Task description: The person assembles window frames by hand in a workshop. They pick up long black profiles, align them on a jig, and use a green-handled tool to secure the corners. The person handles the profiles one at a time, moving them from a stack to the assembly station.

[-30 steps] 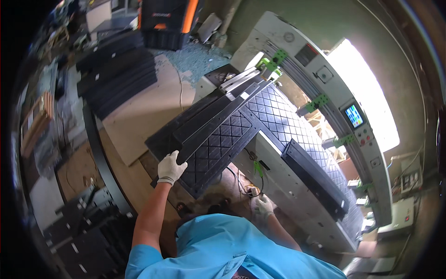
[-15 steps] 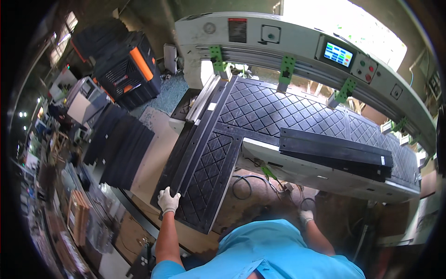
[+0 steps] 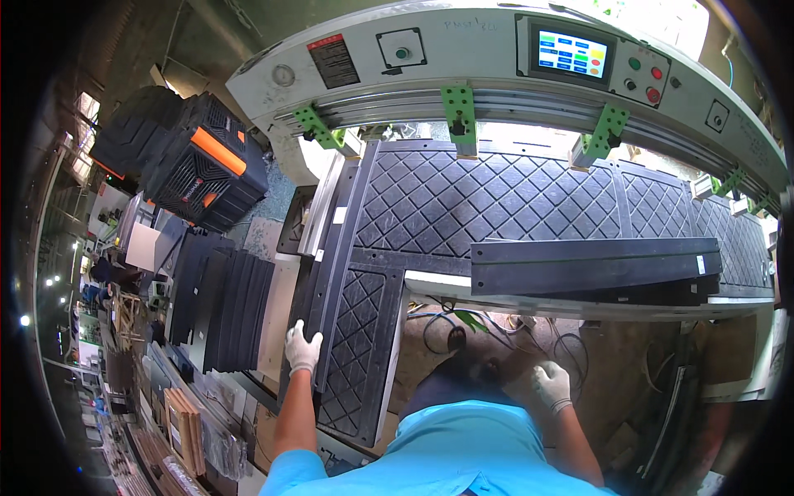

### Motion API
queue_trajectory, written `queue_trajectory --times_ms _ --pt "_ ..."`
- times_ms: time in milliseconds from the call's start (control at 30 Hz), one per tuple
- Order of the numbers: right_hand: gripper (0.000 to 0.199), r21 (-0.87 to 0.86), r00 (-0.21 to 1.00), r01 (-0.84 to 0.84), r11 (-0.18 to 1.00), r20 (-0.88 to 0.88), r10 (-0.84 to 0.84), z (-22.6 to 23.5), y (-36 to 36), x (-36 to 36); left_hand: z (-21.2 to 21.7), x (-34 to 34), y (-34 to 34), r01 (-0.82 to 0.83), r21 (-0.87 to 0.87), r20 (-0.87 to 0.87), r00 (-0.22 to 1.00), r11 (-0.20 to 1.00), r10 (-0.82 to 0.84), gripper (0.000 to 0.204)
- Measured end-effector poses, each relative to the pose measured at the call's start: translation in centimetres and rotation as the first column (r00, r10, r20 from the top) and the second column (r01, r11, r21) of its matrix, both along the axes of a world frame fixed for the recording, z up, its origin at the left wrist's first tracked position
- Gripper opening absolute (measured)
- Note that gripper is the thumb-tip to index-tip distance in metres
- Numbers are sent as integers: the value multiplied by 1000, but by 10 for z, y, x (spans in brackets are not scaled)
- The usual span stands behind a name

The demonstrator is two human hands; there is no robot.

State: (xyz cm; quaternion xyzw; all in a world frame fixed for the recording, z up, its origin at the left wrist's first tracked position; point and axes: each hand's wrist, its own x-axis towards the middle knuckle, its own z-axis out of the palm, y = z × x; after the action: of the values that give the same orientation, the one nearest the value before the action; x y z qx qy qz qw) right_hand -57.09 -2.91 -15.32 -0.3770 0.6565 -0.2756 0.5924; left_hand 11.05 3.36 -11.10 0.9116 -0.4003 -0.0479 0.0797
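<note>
A large black sheet (image 3: 463, 207) with a raised diamond pattern lies across the machine bed, one leg of it reaching down toward me. My left hand (image 3: 303, 349), in a white glove, rests on that leg's left edge, fingers over a narrow black strip beside it. My right hand (image 3: 552, 385), also gloved, hangs near my waist over tangled cables and holds nothing. A stack of long flat black panels (image 3: 591, 264) lies on the bed's front edge at the right.
The machine's grey arched housing (image 3: 463, 50) carries a touch screen (image 3: 572, 54), buttons and green brackets (image 3: 459, 107). A pile of black sheets (image 3: 223, 310) lies at the left. Black-and-orange cases (image 3: 203, 169) stand at the far left. Cables (image 3: 463, 322) lie on the floor.
My view has swung to face the machine squarely. My left hand stays on the sheet's left edge. My right hand has dropped lower toward my waist.
</note>
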Motion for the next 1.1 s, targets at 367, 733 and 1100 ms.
queue_trajectory --times_ms 367,733,1100 --pt "49 -504 849 -293 812 -528 -21 64 -417 119 -42 9 -192 84 -1 22 996 996 -84 85" --pt "50 -267 320 -369 890 -936 -147 -54 -559 190 -51 7 -203 147 -44 103 985 988 -142 66" --pt "43 -397 313 -393 829 -906 -285 -67 -563 185 -61 8 -259 206 -26 137 970 978 -200 63"
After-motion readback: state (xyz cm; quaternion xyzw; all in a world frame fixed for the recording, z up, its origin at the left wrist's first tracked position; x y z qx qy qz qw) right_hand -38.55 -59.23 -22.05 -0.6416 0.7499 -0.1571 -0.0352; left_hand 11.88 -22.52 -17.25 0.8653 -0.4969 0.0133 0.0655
